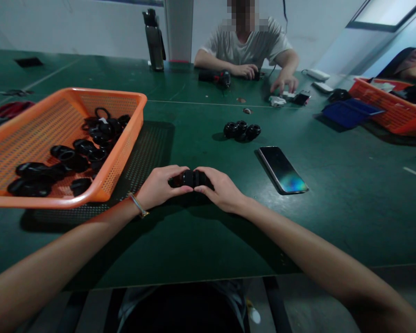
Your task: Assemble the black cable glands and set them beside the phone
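Just above the green table, my left hand and my right hand meet around a black part. The left thumb and fingers grip its left end, and the right thumb and fingers grip its right end. Part of it is hidden in the fingers. To the left, an orange basket holds several black fittings. Beyond my right hand, a small group of black fittings sits on the table.
A phone lies right of my hands. Across the table a person handles small items near a power tool. A dark bottle stands at the back. Blue tray and another orange basket are at right.
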`<state>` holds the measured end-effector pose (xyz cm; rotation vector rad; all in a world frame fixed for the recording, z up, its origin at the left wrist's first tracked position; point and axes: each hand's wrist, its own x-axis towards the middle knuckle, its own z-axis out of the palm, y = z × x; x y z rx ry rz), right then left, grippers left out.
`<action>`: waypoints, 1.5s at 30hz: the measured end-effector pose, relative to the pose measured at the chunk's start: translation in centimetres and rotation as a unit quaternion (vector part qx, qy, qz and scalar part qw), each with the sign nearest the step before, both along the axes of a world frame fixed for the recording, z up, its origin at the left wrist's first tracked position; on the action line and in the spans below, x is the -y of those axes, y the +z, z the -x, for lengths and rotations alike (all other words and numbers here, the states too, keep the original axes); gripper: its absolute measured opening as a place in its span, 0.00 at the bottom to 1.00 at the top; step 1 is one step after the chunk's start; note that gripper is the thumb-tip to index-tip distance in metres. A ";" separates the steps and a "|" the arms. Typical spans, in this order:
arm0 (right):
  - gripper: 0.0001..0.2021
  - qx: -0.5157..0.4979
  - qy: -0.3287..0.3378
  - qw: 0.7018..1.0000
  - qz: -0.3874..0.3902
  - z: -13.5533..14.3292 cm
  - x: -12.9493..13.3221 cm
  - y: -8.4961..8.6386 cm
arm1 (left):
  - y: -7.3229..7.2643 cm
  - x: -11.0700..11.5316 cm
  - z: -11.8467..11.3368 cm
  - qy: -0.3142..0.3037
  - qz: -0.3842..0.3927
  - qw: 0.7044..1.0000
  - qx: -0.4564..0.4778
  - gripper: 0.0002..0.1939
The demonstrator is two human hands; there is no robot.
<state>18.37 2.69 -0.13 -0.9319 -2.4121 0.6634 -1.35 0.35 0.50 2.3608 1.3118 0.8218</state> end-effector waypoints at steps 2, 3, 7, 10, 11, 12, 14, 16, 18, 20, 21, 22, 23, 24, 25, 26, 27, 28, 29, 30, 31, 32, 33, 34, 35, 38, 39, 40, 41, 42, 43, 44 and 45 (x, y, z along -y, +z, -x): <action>0.15 0.001 -0.010 1.000 0.015 0.1 0.1 0.2 | 0.0 0.0 0.0 -0.001 -0.011 1.000 -0.008 0.19; 0.16 0.002 -0.013 1.000 0.021 0.1 0.1 0.2 | -0.1 0.0 0.0 -0.003 -0.018 1.000 -0.010 0.19; 0.15 0.001 -0.020 0.999 0.037 0.2 0.1 0.4 | -0.2 0.0 0.0 -0.011 -0.040 0.999 -0.017 0.19; 0.14 0.003 -0.019 0.999 0.043 0.3 0.1 0.4 | -0.2 0.0 0.1 -0.010 -0.046 0.999 -0.022 0.20; 0.14 0.005 -0.018 0.999 0.043 0.3 0.1 0.4 | -0.2 0.0 0.1 -0.010 -0.047 0.999 -0.022 0.20; 0.15 0.006 -0.018 0.999 0.040 0.3 0.1 0.3 | -0.2 0.0 0.1 -0.011 -0.047 0.999 -0.021 0.20; 0.15 0.005 -0.018 1.000 0.025 0.3 -0.1 0.2 | -0.1 -0.1 0.0 -0.009 -0.039 0.999 -0.013 0.22; 0.16 0.002 -0.011 1.000 -0.002 0.2 -0.3 0.1 | -0.1 -0.2 0.0 -0.004 -0.012 1.000 0.006 0.23; 0.15 -0.002 0.005 0.999 -0.039 0.0 -0.5 0.0 | 0.0 -0.4 0.0 0.002 0.041 0.999 0.034 0.24; 0.15 -0.002 0.028 0.996 -0.082 -0.2 -0.7 0.0 | 0.0 -0.6 0.0 -0.002 0.107 0.992 0.063 0.25; 0.15 0.001 0.039 0.994 -0.101 -0.3 -0.7 0.1 | 0.0 -0.7 0.0 -0.008 0.138 0.988 0.075 0.26; 0.15 0.007 0.050 0.992 -0.118 -0.4 -0.8 0.1 | 0.0 -0.8 0.0 -0.014 0.163 0.983 0.084 0.27; 0.16 0.014 0.058 0.990 -0.130 -0.5 -0.8 0.1 | 0.0 -0.8 0.0 -0.018 0.183 0.979 0.089 0.27; 0.16 0.020 0.064 0.988 -0.138 -0.5 -0.8 0.2 | 0.0 -0.9 0.0 -0.020 0.195 0.976 0.094 0.27; 0.16 0.024 0.066 0.987 -0.143 -0.6 -0.8 0.2 | 0.0 -0.9 0.0 -0.018 0.202 0.974 0.096 0.27; 0.17 0.025 0.066 0.987 -0.145 -0.6 -0.8 0.2 | 0.0 -0.8 -0.1 -0.014 0.205 0.974 0.096 0.27; 0.18 0.024 0.065 0.987 -0.146 -0.6 -0.8 0.2 | 0.0 -0.8 -0.2 -0.009 0.206 0.974 0.097 0.26; 0.19 0.024 0.064 0.987 -0.145 -0.6 -0.9 0.2 | 0.0 -0.7 -0.3 -0.004 0.208 0.973 0.099 0.26; 0.19 0.023 0.063 0.988 -0.142 -0.6 -0.9 0.2 | 0.0 -0.7 -0.4 0.000 0.210 0.972 0.102 0.25; 0.19 0.023 0.060 0.988 -0.137 -0.5 -0.9 0.2 | 0.0 -0.6 -0.5 0.001 0.213 0.971 0.105 0.24; 0.18 0.023 0.058 0.989 -0.131 -0.5 -0.9 0.1 | 0.0 -0.6 -0.6 0.002 0.216 0.971 0.106 0.23; 0.17 0.021 0.054 0.991 -0.124 -0.5 -0.9 0.1 | 0.0 -0.5 -0.7 0.003 0.219 0.970 0.107 0.22; 0.16 0.017 0.051 0.992 -0.118 -0.4 -0.9 0.0 | 0.0 -0.5 -0.8 0.004 0.219 0.970 0.107 0.21; 0.15 0.012 0.049 0.992 -0.113 -0.4 -0.9 -0.1 | 0.0 -0.5 -0.8 0.006 0.218 0.970 0.104 0.20; 0.15 0.006 0.048 0.993 -0.110 -0.4 -0.9 -0.1 | 0.0 -0.4 -0.8 0.007 0.214 0.972 0.101 0.19; 0.16 -0.010 0.052 0.994 -0.101 -0.4 -0.9 -0.4 | 0.0 -0.2 -0.8 0.011 0.186 0.978 0.091 0.20; 0.16 -0.014 0.053 0.994 -0.097 -0.4 -0.8 -0.4 | 0.0 -0.2 -0.8 0.012 0.176 0.981 0.083 0.21; 0.16 -0.017 0.051 0.994 -0.093 -0.4 -0.8 -0.4 | 0.1 -0.1 -0.8 0.014 0.165 0.983 0.074 0.21; 0.16 -0.020 0.048 0.995 -0.089 -0.4 -0.8 -0.4 | 0.1 -0.1 -0.8 0.016 0.153 0.986 0.064 0.21; 0.16 -0.022 0.044 0.995 -0.084 -0.4 -0.7 -0.4 | 0.1 0.0 -0.8 0.018 0.141 0.988 0.054 0.21; 0.16 -0.024 0.040 0.996 -0.078 -0.4 -0.6 -0.3 | 0.1 0.0 -0.8 0.017 0.129 0.990 0.046 0.21; 0.16 -0.025 0.037 0.997 -0.071 -0.4 -0.6 -0.2 | 0.1 0.0 -0.8 0.015 0.115 0.992 0.040 0.21; 0.16 -0.025 0.034 0.997 -0.063 -0.4 -0.5 -0.1 | 0.1 -0.1 -0.8 0.010 0.102 0.994 0.034 0.20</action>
